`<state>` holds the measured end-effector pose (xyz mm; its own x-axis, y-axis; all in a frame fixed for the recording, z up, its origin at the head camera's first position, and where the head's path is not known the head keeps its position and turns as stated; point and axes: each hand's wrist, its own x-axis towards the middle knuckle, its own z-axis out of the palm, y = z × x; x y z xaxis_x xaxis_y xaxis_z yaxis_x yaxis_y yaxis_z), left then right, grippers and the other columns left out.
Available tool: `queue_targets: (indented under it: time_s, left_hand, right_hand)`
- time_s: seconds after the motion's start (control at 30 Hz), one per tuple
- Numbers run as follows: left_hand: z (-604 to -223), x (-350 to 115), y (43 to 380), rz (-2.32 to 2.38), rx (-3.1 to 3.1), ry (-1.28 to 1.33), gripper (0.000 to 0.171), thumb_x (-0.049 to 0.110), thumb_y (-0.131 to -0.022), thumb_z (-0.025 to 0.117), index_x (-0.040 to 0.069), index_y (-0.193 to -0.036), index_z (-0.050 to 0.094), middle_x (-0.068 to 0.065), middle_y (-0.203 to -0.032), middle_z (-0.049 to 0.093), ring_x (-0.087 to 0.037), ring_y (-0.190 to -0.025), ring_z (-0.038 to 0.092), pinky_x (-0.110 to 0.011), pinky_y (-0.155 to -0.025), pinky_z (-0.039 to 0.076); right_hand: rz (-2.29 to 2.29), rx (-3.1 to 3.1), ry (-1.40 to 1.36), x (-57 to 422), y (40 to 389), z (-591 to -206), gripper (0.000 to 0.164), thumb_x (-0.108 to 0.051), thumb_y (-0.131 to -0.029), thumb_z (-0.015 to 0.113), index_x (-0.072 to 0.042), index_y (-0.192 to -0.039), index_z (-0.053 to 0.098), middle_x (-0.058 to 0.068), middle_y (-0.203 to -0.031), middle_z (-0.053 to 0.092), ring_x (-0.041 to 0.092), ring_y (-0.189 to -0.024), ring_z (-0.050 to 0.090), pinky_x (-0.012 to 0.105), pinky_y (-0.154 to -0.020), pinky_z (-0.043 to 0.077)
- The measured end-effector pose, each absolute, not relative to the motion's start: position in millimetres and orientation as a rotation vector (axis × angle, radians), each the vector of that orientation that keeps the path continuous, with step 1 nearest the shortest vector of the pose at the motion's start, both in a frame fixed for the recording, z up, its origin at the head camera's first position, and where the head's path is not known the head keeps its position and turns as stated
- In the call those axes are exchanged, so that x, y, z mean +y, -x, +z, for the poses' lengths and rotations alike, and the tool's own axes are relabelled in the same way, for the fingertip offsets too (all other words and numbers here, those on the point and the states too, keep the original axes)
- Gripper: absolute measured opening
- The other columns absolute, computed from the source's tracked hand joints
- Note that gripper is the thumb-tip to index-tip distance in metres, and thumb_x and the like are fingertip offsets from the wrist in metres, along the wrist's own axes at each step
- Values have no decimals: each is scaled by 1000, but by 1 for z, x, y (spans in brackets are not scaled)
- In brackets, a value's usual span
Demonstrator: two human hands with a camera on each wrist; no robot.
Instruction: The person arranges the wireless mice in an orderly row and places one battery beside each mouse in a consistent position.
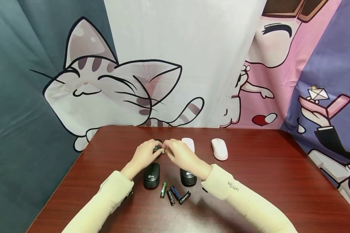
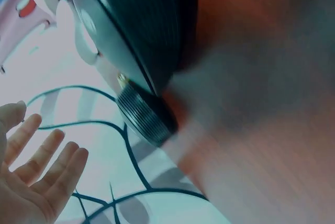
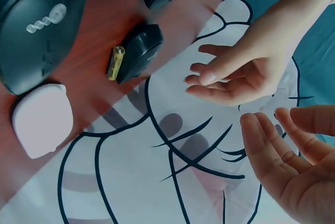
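Two, empty and apart, fingers loose, just below mid-frame: your left hand and right hand. One gold battery: best pinched by its sides, clear of the black mouse alongside.

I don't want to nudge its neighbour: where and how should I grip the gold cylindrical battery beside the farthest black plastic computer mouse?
Probably pinch the gold cylindrical battery by its two ends, coming from above on the person's right. The black plastic computer mouse runs along its left, leaving little finger room there; both ends show uncovered in the right wrist view.
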<state>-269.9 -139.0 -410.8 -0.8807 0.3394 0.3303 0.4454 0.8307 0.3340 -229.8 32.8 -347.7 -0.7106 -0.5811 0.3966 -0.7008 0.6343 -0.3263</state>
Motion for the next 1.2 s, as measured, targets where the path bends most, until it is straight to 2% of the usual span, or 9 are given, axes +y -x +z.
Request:
queue_targets:
  time_s: [0.17, 0.33, 0.53, 0.73, 0.9, 1.03, 1.2]
  left_hand:
    - [-413, -141, 253, -604, -2695, 663, 16, 26, -83, 60, 17, -96, 64, -1, -90, 62, -17, -80, 60, -33, -63, 47]
    - [-416, -147, 240, -635, -2711, 692, 13, 24, -81, 62, 17, -92, 65, 2, -82, 61, -13, -73, 58, -27, -61, 45]
    - [-423, -149, 232, -639, -2737, 664, 13, 24, -80, 63, 17, -90, 65, 5, -82, 61, -10, -75, 62, -30, -64, 47]
    - [-426, -154, 221, -622, -2754, 639, 10, 24, -79, 65, 20, -88, 66, 8, -83, 61, -10, -79, 60, -31, -66, 46]
    - [-429, -157, 218, -610, -2793, 609, 11, 25, -78, 65, 21, -88, 65, 6, -79, 60, -10, -73, 57, -28, -61, 44]
    - [-430, -158, 216, -598, -2812, 581, 11, 26, -78, 65, 21, -88, 65, 5, -76, 59, -9, -69, 54, -26, -58, 41]
    - [-429, -159, 213, -619, -2818, 580, 12, 25, -77, 66, 19, -88, 65, 5, -77, 59, -11, -71, 55, -27, -58, 41]
  right_hand:
    - [644, -2605, -1144, 40, 219, -355, 8, -5, -83, 55, -8, -89, 60, 1, -84, 60, 10, -73, 57, 19, -65, 46]
    - [559, -2641, -1339, 49, 211, -367, 6, -9, -82, 58, -10, -88, 60, 0, -84, 60, 8, -72, 57, 15, -65, 44]
    - [310, -2719, -1526, 62, 199, -389, 7, -10, -79, 61, -13, -85, 61, -4, -82, 59, 2, -71, 54, 10, -62, 42]
    - [38, -2569, -1789, 75, 185, -414, 14, -16, -72, 68, -23, -83, 63, -11, -80, 57, -1, -75, 55, 10, -65, 42]
    - [-47, -2434, -1779, 82, 178, -430, 17, -15, -70, 69, -27, -81, 63, -12, -80, 56, 3, -71, 55, 13, -61, 43]
    - [-128, -2385, -1722, 85, 176, -437, 13, -19, -74, 66, -26, -82, 59, -11, -80, 54, 5, -65, 52, 16, -56, 41]
    - [-189, -2352, -1669, 84, 173, -440, 11, -27, -78, 62, -25, -85, 54, -11, -79, 52, 6, -67, 50, 17, -57, 40]
